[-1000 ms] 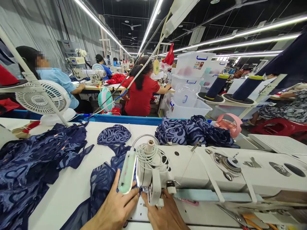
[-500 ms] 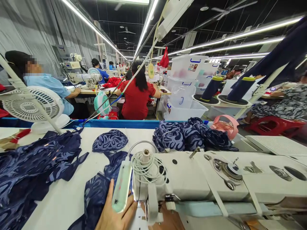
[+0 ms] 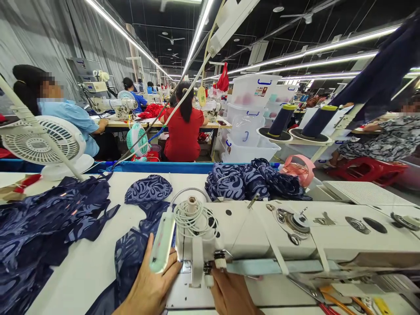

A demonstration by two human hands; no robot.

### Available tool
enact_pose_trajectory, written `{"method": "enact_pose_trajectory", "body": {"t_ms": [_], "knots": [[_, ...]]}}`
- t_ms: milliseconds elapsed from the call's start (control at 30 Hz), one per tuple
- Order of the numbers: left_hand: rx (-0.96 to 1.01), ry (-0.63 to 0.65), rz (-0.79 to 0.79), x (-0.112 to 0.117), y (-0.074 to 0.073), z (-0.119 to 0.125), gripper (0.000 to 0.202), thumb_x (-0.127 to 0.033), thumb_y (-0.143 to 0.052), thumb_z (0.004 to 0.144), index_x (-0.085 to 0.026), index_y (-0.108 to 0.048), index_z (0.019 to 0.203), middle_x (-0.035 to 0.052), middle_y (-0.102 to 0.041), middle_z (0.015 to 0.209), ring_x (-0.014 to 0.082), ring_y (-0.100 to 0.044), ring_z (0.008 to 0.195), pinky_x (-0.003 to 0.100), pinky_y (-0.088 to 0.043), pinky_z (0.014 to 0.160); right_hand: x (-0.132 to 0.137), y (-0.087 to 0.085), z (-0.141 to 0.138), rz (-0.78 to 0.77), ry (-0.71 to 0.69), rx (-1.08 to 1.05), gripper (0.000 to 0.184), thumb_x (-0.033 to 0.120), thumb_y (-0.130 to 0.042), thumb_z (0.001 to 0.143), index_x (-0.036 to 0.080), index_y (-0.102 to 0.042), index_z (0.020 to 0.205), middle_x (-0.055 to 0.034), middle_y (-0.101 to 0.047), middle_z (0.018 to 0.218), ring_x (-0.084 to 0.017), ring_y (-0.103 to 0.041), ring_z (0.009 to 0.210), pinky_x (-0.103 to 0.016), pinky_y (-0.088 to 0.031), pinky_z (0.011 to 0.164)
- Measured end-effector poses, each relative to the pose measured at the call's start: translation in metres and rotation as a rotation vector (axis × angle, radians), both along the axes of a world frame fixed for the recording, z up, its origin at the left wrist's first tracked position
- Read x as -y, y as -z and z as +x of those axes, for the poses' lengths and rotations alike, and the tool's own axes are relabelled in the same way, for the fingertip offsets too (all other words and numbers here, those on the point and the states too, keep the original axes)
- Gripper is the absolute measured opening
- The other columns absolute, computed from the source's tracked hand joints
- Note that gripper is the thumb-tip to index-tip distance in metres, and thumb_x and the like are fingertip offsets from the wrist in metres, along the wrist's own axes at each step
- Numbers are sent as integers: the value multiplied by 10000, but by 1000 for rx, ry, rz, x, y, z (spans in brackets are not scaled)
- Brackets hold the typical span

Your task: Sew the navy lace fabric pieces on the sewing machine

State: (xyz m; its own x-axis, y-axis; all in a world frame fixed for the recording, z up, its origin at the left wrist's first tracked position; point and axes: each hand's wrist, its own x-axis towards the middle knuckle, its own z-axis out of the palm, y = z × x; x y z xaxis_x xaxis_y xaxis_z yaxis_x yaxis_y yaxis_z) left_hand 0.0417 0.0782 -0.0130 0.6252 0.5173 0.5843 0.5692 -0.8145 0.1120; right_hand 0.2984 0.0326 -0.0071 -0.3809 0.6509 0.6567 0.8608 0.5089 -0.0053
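Note:
My left hand (image 3: 149, 286) lies flat on a strip of navy patterned fabric (image 3: 131, 253) just left of the needle of a white sewing machine (image 3: 262, 232). My right hand (image 3: 231, 293) rests on the machine bed right under the machine head, its fingers partly hidden by the head. A small lamp (image 3: 162, 240) hangs beside the needle, over my left hand. A navy fabric cup piece (image 3: 148, 189) lies farther back on the white table (image 3: 85, 267).
A heap of navy fabric (image 3: 42, 223) covers the table's left side and another pile (image 3: 249, 180) sits behind the machine. A white fan (image 3: 39, 142) stands at far left. Thread cones (image 3: 297, 122) and plastic bins (image 3: 254, 118) stand at the back right. Other people sew at tables beyond.
The view has shifted a little down and left. My right hand, mostly hidden half a second ago, shows again under the machine head. My left hand stays on the fabric.

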Motion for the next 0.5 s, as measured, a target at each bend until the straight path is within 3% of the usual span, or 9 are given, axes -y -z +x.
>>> {"method": "enact_pose_trajectory", "body": {"t_ms": [133,233,367,500], "knots": [[-4,25,-17,2,-3,-3,464,14,-396,880,-152,-577,1273,116,-700,1118,258,-616,1161,508,-485,1041,0,-7,-4,-1,-22,-16,297,154,-384,1021,122,-526,1280,-93,-724,802,-240,-694,665,-352,-573,638],[16,26,-143,1,-10,-4,408,-45,-414,937,-182,-569,1288,111,-685,1160,232,-621,1117,461,-494,1017,-2,-14,-9,-30,-55,-29,302,123,-357,1009,139,-536,1252,-90,-734,846,-231,-688,649,-333,-524,584],[147,-77,-439,-6,-15,6,270,-216,-428,976,-206,-680,1072,130,-689,1119,275,-605,1025,499,-476,961,-4,-21,-15,-44,-105,-87,301,86,-331,977,171,-563,1147,-105,-737,985,-247,-715,783,-347,-538,647],[244,-166,-606,-8,-22,10,278,-270,-424,932,-227,-699,926,113,-691,999,303,-590,1014,469,-450,923,-5,-11,-12,-78,-129,-77,277,93,-343,978,168,-579,1103,-131,-714,1060,-237,-710,836,-341,-553,693]]}}
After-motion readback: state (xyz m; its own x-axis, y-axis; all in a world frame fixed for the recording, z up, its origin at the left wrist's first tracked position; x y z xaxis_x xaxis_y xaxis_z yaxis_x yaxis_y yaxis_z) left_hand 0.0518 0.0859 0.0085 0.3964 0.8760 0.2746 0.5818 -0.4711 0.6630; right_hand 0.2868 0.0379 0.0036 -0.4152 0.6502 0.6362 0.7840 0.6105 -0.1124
